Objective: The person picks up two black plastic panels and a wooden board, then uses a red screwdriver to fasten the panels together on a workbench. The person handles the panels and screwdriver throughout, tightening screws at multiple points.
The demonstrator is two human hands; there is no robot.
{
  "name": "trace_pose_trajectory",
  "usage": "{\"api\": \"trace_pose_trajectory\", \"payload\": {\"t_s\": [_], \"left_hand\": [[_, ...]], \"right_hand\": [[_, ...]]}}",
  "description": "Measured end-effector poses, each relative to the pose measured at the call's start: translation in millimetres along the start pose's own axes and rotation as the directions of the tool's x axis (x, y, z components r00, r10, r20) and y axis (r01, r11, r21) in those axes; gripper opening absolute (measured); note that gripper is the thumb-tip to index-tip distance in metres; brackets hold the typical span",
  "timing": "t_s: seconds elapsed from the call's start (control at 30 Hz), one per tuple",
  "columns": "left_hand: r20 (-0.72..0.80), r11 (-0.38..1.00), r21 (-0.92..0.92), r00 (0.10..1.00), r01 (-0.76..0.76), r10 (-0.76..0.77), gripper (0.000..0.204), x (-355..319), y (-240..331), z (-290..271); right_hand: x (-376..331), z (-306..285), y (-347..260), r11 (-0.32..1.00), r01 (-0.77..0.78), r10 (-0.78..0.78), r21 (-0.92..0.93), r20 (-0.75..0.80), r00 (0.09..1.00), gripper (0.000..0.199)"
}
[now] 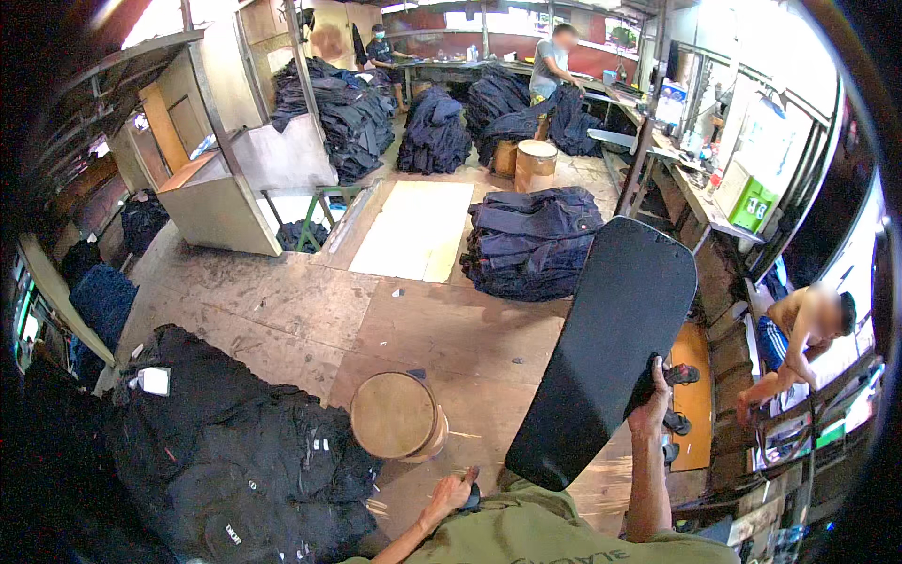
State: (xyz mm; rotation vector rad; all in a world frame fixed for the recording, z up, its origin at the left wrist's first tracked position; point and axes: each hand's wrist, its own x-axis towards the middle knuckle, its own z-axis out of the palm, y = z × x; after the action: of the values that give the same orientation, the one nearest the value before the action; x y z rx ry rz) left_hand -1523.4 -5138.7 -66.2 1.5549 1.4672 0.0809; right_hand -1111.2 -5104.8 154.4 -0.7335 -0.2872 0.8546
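A long black board with rounded corners (606, 348) slants up and away from my torso, its near end close to my green shirt. My right hand (650, 397) is closed on the board's right edge, thumb on the upper face. Lower and to the left, my left hand (451, 495) is closed, with something small and dark at its fingers that I cannot make out. Just beyond that hand stands a round drum-shaped stool (394, 415) with a brown top. A big heap of black garments (235, 451) spreads to the left of the stool.
Stacked dark jeans (531, 242) lie beyond the board. More garment piles (343, 117), drums (536, 165) and a person at a bench (554, 66) are farther back. Sandals (680, 374) lie at right, near another person (799, 338). A pale panel (413, 230) covers part of the floor.
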Motion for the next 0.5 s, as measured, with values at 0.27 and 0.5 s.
{"api": "trace_pose_trajectory", "payload": {"t_s": [0.27, 0.5], "left_hand": [[-0.35, 0.823, -0.544, 0.936, -0.164, -0.045, 0.077, 227, 95, -90], [-0.493, 0.648, -0.694, 0.863, -0.314, -0.111, 0.053, 356, 214, -221]], "right_hand": [[275, 45, 94, 0.976, -0.209, 0.208, 0.058, 0.015, 0.978, 0.034], [476, 181, 179, 0.958, -0.275, 0.281, -0.078, 0.069, 0.957, 0.017]]}}
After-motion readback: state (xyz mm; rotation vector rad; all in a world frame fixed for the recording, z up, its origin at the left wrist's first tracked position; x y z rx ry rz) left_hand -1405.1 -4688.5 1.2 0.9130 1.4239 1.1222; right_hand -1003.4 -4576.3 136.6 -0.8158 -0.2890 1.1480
